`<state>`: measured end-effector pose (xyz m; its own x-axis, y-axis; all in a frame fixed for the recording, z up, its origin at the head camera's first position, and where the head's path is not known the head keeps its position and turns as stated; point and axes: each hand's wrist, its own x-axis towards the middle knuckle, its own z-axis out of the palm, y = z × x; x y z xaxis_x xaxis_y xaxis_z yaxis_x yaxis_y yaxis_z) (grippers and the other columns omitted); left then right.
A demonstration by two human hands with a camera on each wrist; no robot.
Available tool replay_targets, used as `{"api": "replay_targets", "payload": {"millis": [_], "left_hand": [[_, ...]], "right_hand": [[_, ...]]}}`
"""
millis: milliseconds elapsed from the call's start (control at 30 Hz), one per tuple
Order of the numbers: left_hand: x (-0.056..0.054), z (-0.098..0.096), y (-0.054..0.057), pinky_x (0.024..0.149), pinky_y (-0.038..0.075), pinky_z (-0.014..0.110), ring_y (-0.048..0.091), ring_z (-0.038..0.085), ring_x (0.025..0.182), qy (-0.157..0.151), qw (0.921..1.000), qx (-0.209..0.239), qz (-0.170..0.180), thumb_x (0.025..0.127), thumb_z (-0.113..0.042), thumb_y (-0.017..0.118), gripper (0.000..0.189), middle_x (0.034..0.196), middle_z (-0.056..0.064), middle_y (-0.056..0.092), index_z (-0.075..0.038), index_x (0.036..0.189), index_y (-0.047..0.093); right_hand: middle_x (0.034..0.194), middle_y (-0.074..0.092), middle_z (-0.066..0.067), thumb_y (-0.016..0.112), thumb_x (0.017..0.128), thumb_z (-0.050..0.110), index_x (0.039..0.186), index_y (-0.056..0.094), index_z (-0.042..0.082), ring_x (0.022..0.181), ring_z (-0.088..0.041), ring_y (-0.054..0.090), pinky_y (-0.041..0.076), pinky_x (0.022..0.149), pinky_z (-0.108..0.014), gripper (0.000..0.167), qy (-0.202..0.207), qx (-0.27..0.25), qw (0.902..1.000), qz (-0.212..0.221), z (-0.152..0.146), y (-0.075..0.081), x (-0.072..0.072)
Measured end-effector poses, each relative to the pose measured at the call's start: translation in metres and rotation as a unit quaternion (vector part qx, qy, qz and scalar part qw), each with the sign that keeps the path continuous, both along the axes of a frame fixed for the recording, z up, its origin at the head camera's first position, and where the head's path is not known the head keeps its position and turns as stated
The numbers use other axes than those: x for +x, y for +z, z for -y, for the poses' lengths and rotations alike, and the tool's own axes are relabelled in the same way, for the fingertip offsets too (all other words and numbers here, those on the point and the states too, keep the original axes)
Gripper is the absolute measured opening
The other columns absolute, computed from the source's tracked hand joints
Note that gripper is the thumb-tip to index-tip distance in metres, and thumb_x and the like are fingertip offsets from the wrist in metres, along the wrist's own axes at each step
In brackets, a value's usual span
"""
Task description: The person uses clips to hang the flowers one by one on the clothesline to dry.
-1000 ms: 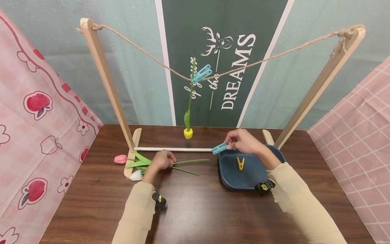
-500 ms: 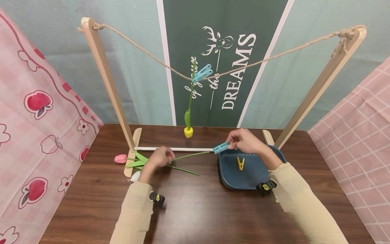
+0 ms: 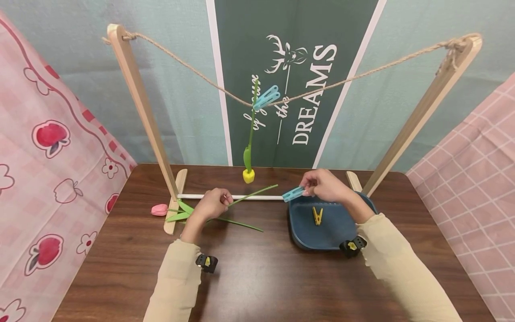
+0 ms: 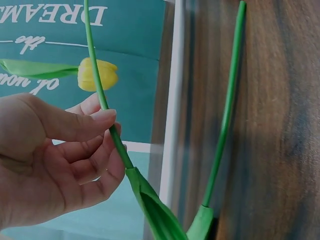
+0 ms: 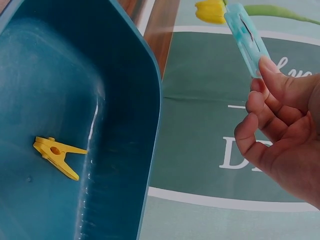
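My left hand [image 3: 212,205] pinches the green stem of a tulip [image 4: 118,145] between thumb and fingers; its stem end slants up to the right, and its bloom is hidden by my arm. Under it another stem [image 4: 225,120] lies on the table, and a pink tulip bloom [image 3: 159,209] rests at the rack's left foot. My right hand [image 3: 325,185] pinches a light blue clothespin [image 5: 247,40] above the back left rim of a blue tray [image 3: 295,235]. A yellow tulip [image 3: 248,175] hangs bloom down from the rope, clipped by another blue clothespin [image 3: 267,97].
Two wooden posts, left [image 3: 141,103] and right [image 3: 422,116], carry the sagging rope [image 3: 181,67] above the table [image 3: 257,277]. A white rod [image 3: 257,197] runs low between them. A yellow clothespin [image 5: 57,156] lies in the tray. Curtains stand behind and on both sides.
My left hand has raised the tulip's stem end up and away from the other stem. The white bloom has gone out of sight behind my arm. My right hand has barely moved.
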<state>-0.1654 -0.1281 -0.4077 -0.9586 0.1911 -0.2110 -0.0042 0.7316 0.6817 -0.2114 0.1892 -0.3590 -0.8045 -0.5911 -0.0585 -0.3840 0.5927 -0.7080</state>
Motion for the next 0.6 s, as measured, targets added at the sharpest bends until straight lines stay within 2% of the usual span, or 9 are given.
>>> {"api": "replay_targets", "payload": {"millis": [400,600], "left_hand": [[0.005,-0.004,0.015,0.064,0.040,0.027,0.050,0.017,0.072,-0.013,0.9991,0.011,-0.038,0.073,0.012,0.058,0.016,0.073,0.004,0.055,-0.003,0.080,0.059],[0.006,-0.008,0.024,0.062,0.040,0.028,0.050,0.018,0.071,-0.014,0.9989,0.018,-0.042,0.074,0.010,0.059,0.016,0.075,0.006,0.056,-0.003,0.082,0.058]], "right_hand": [[0.065,0.054,-0.002,0.065,0.077,-0.007,0.081,0.063,-0.002,0.058,-0.015,0.048,0.040,0.054,-0.026,0.007,0.003,-0.003,1.0000,0.000,0.001,0.002,-0.001],[0.065,0.053,-0.002,0.066,0.077,-0.008,0.081,0.063,-0.002,0.059,-0.015,0.047,0.040,0.054,-0.027,0.008,-0.001,-0.003,1.0000,0.001,0.000,0.002,-0.001]]}}
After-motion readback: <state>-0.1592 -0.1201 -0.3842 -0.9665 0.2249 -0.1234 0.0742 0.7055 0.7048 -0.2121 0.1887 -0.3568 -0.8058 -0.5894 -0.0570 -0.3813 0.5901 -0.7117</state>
